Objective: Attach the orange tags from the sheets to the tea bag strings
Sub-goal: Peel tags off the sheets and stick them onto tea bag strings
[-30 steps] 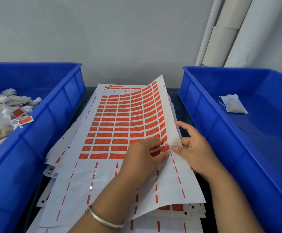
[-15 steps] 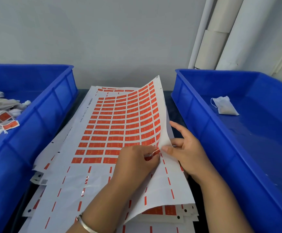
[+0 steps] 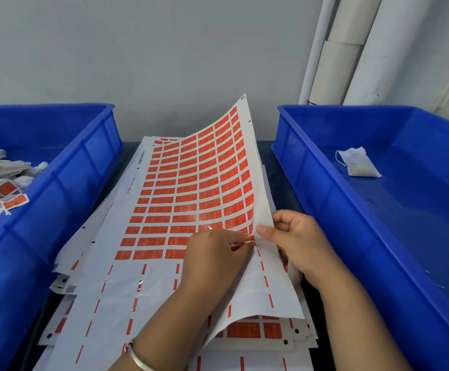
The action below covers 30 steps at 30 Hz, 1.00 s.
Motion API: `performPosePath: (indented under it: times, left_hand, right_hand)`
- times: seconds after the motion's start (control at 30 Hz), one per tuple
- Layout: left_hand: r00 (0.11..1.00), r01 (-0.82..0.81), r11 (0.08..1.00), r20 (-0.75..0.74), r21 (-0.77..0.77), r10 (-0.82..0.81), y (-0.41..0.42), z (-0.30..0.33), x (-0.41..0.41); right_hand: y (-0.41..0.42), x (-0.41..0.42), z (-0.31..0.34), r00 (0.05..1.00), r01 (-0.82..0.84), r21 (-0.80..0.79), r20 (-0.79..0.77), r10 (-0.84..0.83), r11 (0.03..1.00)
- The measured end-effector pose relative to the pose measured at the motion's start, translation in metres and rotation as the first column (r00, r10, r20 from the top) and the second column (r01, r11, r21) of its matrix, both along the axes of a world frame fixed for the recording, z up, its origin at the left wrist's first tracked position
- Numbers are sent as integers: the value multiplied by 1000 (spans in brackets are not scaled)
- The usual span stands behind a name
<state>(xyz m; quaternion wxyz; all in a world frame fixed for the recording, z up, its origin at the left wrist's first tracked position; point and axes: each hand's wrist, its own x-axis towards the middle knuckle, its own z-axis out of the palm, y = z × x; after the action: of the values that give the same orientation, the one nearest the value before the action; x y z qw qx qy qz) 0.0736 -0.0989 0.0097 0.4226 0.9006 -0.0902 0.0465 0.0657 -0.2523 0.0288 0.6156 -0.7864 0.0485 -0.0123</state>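
A white sheet (image 3: pixel 180 199) printed with rows of orange tags lies on top of a stack of like sheets between two bins; its right edge curls upward. My left hand (image 3: pixel 212 261) pinches a tag and a thin white string at the sheet's lower right tag row. My right hand (image 3: pixel 293 242) holds the lifted right edge of the sheet, thumb on top and fingers behind. One tea bag (image 3: pixel 358 164) with a white string lies in the right blue bin (image 3: pixel 325 210). Tea bags carrying orange tags (image 3: pixel 12 199) are heaped in the left blue bin (image 3: pixel 65 183).
The sheet stack (image 3: pixel 271 341) reaches to the near edge of the dark table. White pipes (image 3: pixel 346 49) run up the wall at the back right. A metal bangle (image 3: pixel 137 357) sits on my left wrist.
The sheet's right edge has curled up higher. My right hand's fingers have curled more behind the edge. Both hands stay at the same tag row.
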Motion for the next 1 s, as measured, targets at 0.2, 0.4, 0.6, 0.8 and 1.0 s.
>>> performPosePath:
  times: [0.2,0.4,0.6,0.8,1.0]
  left_hand:
    - [999,18,1000,34,24,-18,-2,0,-2]
    - [993,84,996,87,-4,-83,-1,-1,-2]
    - [987,114,993,119,-11,-112,0,-3,0]
    - [990,97,995,103,35,-100,-1,-3,1]
    - [990,109,993,85,48,-113,-1,-1,2]
  right_hand:
    - [0,1,0,999,36,-45,-29,-37,998]
    - [0,2,-1,997,57,-57,-49,-60,997]
    - [-1,4,-5,998,46,-33,-36,-47,998]
    - [-1,5,-7,998,43,-27,-43,-44,999]
    - [-1,6,-8,996,68,-4,-56,-69,998]
